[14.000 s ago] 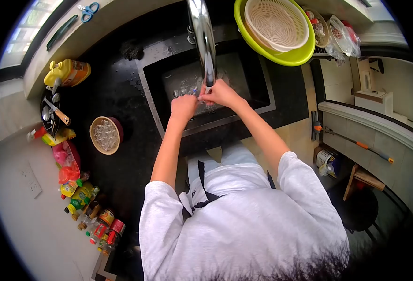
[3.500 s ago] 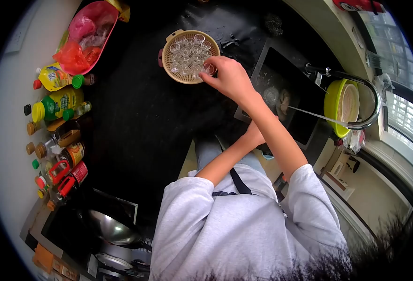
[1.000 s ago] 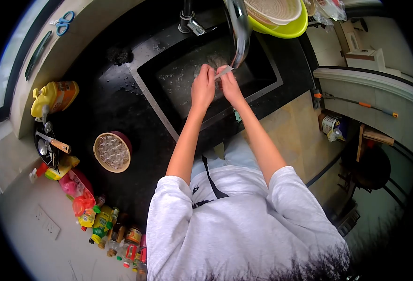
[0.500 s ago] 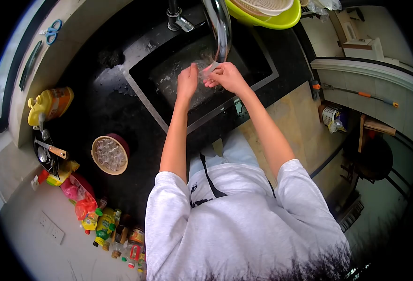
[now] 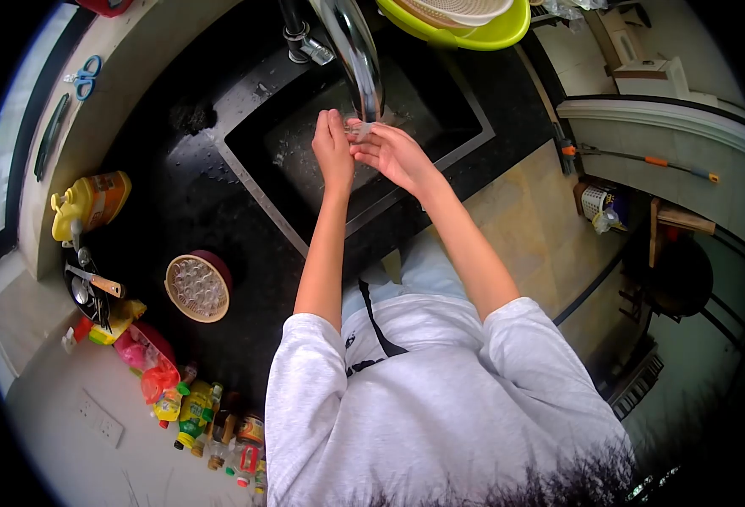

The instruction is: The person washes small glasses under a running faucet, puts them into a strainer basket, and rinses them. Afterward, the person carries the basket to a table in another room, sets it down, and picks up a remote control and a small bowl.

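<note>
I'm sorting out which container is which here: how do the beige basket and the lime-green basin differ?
The beige basket holds many clear cups, while the lime-green basin holds a pale strainer. The basin looks wider than the basket. The basket's rim shows whole; the basin is cut off by the picture's top edge. Both look rounded.

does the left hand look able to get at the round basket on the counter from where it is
Probably yes: the basket stands on the left hand's own side, and only the sink edge and bare counter seem to lie between. The hand would have to leave the tap first.
</note>
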